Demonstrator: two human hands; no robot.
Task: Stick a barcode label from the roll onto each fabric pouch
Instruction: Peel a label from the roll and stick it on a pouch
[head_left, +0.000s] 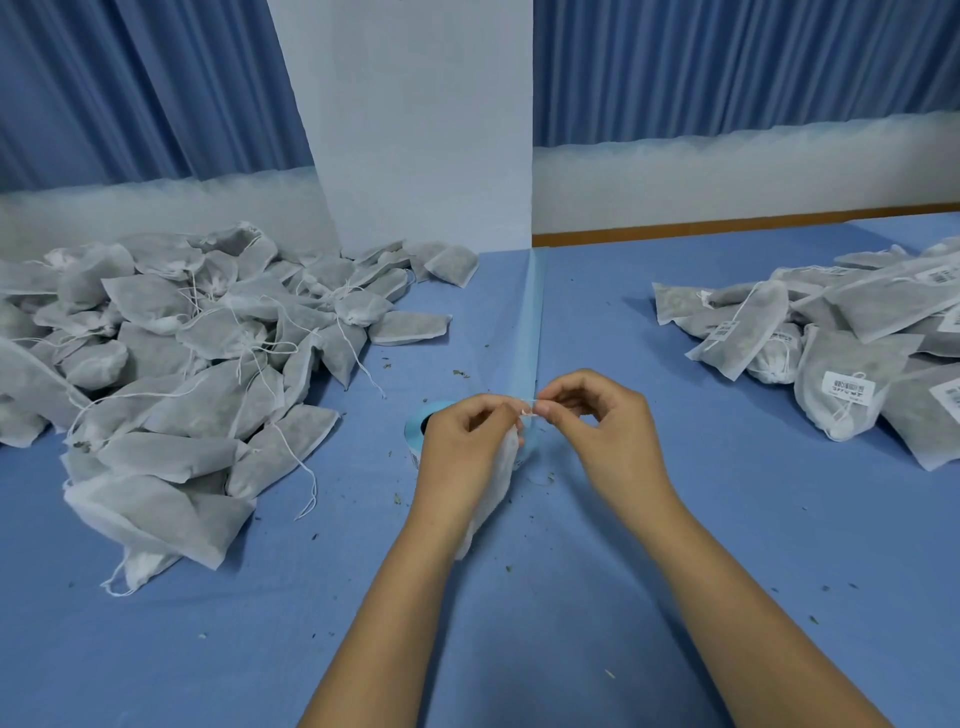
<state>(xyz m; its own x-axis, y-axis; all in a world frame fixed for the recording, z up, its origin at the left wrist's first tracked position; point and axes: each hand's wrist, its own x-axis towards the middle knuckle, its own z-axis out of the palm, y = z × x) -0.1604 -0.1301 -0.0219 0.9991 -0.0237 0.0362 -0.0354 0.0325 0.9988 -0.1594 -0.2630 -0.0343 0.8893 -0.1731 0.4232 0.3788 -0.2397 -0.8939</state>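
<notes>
My left hand (462, 447) grips a white fabric pouch (493, 493) that hangs down behind the palm at the table's middle. My right hand (597, 421) pinches the pouch's thin white drawstring (527, 412) just right of the left fingertips. The label roll (422, 422), light blue, stands behind my left hand and is mostly hidden by it. Its blue backing strip (530, 322) runs away from me across the table.
A large heap of unlabelled grey-white pouches (171, 364) with loose strings fills the left of the blue table (571, 597). A pile of pouches bearing barcode labels (841, 353) lies at the right. A white pillar (415, 124) and blue curtains stand behind. Dry crumbs dot the cloth.
</notes>
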